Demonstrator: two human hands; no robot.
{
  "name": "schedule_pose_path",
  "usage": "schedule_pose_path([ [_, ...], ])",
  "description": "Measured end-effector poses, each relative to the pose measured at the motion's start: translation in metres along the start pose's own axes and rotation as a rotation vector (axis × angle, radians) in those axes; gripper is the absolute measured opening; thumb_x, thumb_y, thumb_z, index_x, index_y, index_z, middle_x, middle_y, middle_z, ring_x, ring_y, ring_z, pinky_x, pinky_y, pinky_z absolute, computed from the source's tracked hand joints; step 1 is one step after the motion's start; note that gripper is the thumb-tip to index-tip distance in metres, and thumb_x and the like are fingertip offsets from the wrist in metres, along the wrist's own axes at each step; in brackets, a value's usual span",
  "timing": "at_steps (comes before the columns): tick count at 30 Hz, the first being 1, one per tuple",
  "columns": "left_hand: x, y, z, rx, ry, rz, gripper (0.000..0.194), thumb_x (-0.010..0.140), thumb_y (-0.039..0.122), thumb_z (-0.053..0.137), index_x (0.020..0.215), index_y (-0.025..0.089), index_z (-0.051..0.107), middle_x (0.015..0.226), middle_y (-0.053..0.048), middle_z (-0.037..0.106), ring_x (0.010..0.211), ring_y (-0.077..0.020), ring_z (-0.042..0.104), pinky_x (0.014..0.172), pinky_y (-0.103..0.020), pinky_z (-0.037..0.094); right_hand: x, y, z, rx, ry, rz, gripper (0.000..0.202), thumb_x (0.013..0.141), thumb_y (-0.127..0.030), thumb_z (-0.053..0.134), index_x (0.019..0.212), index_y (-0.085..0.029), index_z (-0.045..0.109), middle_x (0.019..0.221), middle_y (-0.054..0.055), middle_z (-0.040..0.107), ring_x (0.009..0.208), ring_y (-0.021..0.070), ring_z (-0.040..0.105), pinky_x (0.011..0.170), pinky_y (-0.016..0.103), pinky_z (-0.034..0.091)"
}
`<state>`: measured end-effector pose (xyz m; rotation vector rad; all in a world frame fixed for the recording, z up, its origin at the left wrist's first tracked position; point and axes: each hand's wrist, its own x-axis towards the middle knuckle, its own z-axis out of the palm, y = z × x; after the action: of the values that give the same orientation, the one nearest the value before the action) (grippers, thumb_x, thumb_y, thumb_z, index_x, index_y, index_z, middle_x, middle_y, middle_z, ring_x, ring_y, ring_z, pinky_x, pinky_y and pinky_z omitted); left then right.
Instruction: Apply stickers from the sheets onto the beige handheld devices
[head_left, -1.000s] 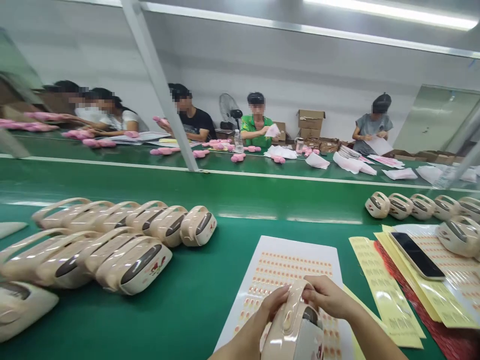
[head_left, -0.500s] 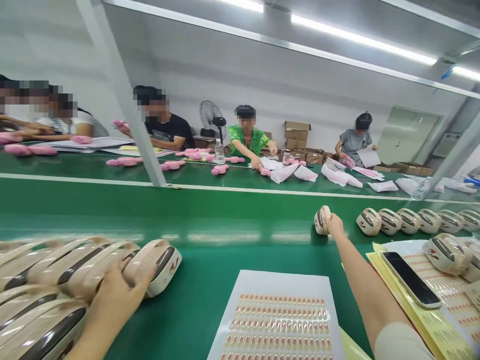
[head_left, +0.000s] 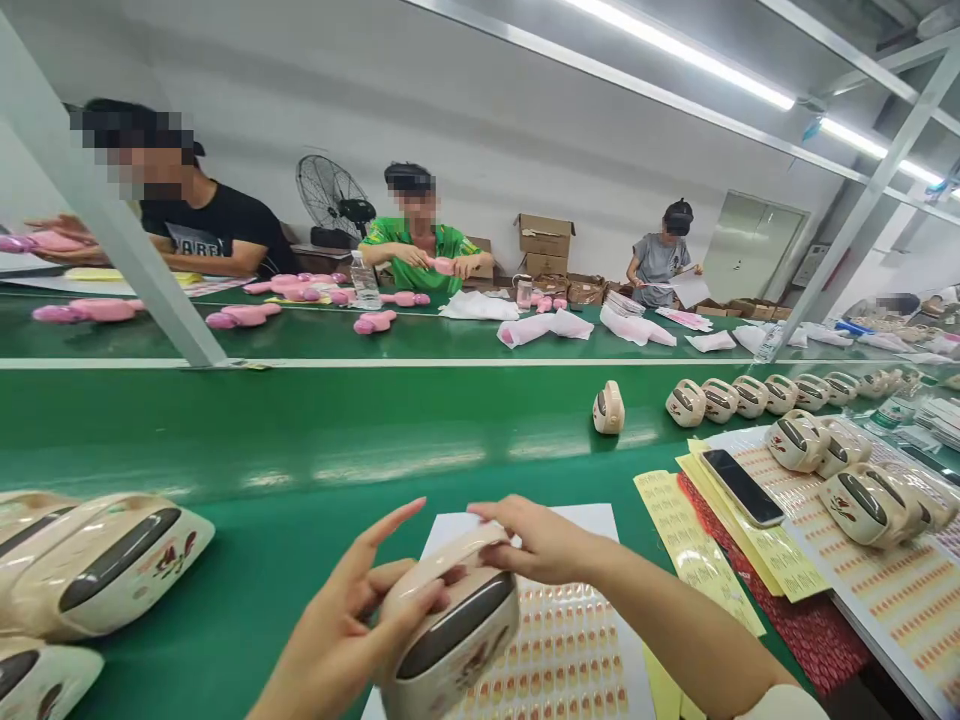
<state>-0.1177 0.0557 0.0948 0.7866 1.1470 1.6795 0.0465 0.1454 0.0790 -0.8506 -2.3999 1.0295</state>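
A cream plastic housing with a dark oval panel is held tilted over the sticker sheet. My left hand is around its left side, thumb on top and index finger stretched out. My right hand grips the arched handle at its upper right. Red printed marks show on the housing's front. More such housings stand in rows at the left. One lone housing stands on the green belt, left of a row of others.
A phone lies on yellow sheets at the right, beside stacked sticker sheets bearing more housings. Metal posts rise at the belt's far edge. Across it, people handle pink items and white wrapping.
My left hand has brought a housing from the left row over the sticker sheet. My right hand has let go of the lone housing and taken this one's handle. The view has shifted right.
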Motion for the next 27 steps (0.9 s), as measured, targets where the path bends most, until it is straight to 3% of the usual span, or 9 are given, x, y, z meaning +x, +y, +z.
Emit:
schedule_pose_path([
  [3,-0.023,-0.010,0.014,-0.129,-0.117,-0.163,0.077,0.050,0.045,0.077,0.119,0.021,0.051,0.057,-0.002,0.069,0.062,-0.0244,0.067,0.050,-0.029,0.053,-0.022,-0.005,0.024,0.249,0.047,0.245,0.022,0.085,-0.023,0.042,0.093,-0.020,0.062,0.073,-0.001,0.060,0.065,0.0129,0.057,0.058,0.023,0.044],
  [6,-0.046,-0.033,0.012,-0.378,-0.126,-0.184,0.098,0.040,0.060,0.075,0.127,0.027,0.044,0.096,-0.009,0.070,0.086,-0.0333,0.064,0.068,-0.043,0.053,-0.042,0.001,0.041,0.617,0.035,0.462,0.024,0.082,-0.037,0.046,0.083,-0.020,0.063,0.056,-0.004,0.055,0.045,0.0092,0.049,0.042,0.019,0.036],
  [9,-0.071,-0.064,0.012,-0.395,-0.075,-0.097,0.113,0.026,0.049,0.084,0.129,0.030,0.041,0.111,-0.008,0.064,0.103,-0.0372,0.056,0.082,-0.046,0.049,-0.062,0.007,0.055,0.810,0.068,0.585,0.035,0.077,-0.050,0.048,0.079,-0.019,0.063,0.050,-0.005,0.051,0.038,0.0083,0.044,0.037,0.020,0.032],
  [12,-0.087,-0.092,0.011,-0.406,0.000,-0.158,0.105,0.035,0.041,0.084,0.130,0.031,0.039,0.107,-0.006,0.066,0.106,-0.0351,0.054,0.084,-0.044,0.048,-0.092,0.012,0.065,0.780,0.136,0.652,0.042,0.078,-0.055,0.042,0.089,-0.018,0.060,0.055,-0.003,0.051,0.040,0.0104,0.047,0.034,0.020,0.034],
  [16,-0.094,-0.116,0.002,-0.464,0.109,-0.269,0.075,0.051,0.045,0.077,0.119,0.030,0.052,0.095,-0.003,0.070,0.091,-0.0274,0.063,0.076,-0.036,0.052,-0.153,0.022,0.086,0.359,0.325,0.527,0.028,0.079,-0.037,0.051,0.098,-0.019,0.059,0.070,0.001,0.055,0.056,0.0127,0.054,0.050,0.024,0.045],
  [18,-0.094,-0.122,-0.004,-0.508,0.148,-0.307,0.060,0.057,0.047,0.073,0.111,0.029,0.058,0.089,-0.002,0.072,0.086,-0.0247,0.065,0.070,-0.033,0.054,-0.183,0.030,0.104,0.160,0.346,0.401,0.020,0.077,-0.026,0.055,0.094,-0.019,0.063,0.079,0.004,0.057,0.064,0.0139,0.056,0.061,0.026,0.048],
  [20,-0.093,-0.126,-0.010,-0.556,0.179,-0.323,0.050,0.061,0.048,0.069,0.106,0.029,0.061,0.089,-0.001,0.072,0.086,-0.0234,0.064,0.067,-0.031,0.054,-0.204,0.037,0.126,0.049,0.357,0.313,0.026,0.076,-0.018,0.056,0.101,-0.020,0.062,0.087,0.006,0.057,0.073,0.0162,0.058,0.067,0.027,0.050],
  [23,-0.092,-0.127,-0.014,-0.586,0.190,-0.346,0.048,0.061,0.046,0.069,0.105,0.030,0.062,0.089,-0.001,0.073,0.085,-0.0233,0.064,0.066,-0.032,0.054,-0.213,0.044,0.153,-0.077,0.437,0.214,0.036,0.079,-0.012,0.050,0.113,-0.023,0.057,0.091,0.007,0.057,0.080,0.0178,0.058,0.071,0.028,0.050],
  [27,-0.089,-0.124,-0.013,-0.626,0.188,-0.346,0.049,0.060,0.043,0.070,0.106,0.028,0.062,0.090,-0.001,0.073,0.084,-0.0232,0.064,0.065,-0.032,0.054,-0.204,0.041,0.166,-0.111,0.499,0.190,0.030,0.081,-0.008,0.041,0.098,-0.022,0.061,0.079,0.004,0.055,0.070,0.0156,0.056,0.064,0.026,0.048],
])
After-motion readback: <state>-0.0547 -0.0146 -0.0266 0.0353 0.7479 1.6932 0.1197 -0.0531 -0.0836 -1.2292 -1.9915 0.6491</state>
